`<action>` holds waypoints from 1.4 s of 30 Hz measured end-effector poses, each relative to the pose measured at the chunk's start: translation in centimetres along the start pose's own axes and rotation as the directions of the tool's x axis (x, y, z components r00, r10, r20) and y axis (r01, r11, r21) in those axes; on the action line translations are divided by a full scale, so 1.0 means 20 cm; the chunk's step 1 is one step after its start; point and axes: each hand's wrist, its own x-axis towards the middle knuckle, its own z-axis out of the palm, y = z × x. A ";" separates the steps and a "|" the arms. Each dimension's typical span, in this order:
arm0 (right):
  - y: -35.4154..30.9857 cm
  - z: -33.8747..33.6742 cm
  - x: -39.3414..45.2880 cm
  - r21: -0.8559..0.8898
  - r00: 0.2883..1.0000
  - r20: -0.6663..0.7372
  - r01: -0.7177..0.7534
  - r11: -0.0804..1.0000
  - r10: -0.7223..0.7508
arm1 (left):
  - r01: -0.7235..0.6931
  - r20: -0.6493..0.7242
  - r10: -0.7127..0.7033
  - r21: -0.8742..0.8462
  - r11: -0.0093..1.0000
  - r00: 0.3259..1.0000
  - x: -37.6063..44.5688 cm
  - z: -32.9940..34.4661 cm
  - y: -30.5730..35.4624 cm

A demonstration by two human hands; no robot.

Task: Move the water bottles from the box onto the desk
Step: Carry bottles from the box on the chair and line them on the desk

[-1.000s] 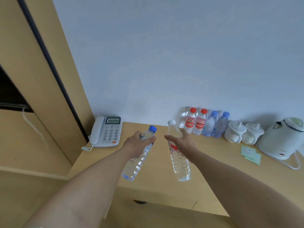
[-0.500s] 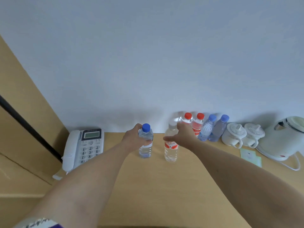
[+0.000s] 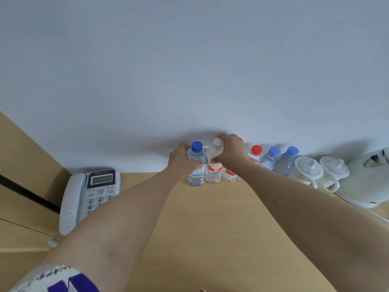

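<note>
Both bottles (image 3: 196, 165) pushed back to wall; hands (image 3: 181, 163) still gripping

At the left edge of the scene we see a white desk telephone (image 3: 84, 199) with a grey display and numbered keys, lying beside a tan wooden panel (image 3: 25, 165) crossed by a dark strip. At the right we find two white lidded ceramic cups (image 3: 315, 172) side by side, and just beyond them a white electric kettle (image 3: 368, 180) with its white cord (image 3: 379, 216) trailing toward us. Behind it all we face a plain pale wall (image 3: 189, 70).
</note>
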 end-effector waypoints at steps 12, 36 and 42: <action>0.01 0.02 -0.02 0.057 1.000 -0.020 -0.004 0.998 0.005 | 0.012 -0.053 -0.007 0.100 0.995 0.999 -0.01 0.02 0.03; 0.24 -0.15 -0.98 -0.198 0.950 -0.176 -0.291 0.936 0.258 | -0.550 0.211 0.520 0.492 0.675 0.828 -0.64 0.18 0.29; 0.51 -0.34 -1.40 -0.178 0.881 -0.282 -0.437 0.882 0.380 | -0.692 0.412 0.559 0.493 0.526 0.719 -0.98 0.52 0.49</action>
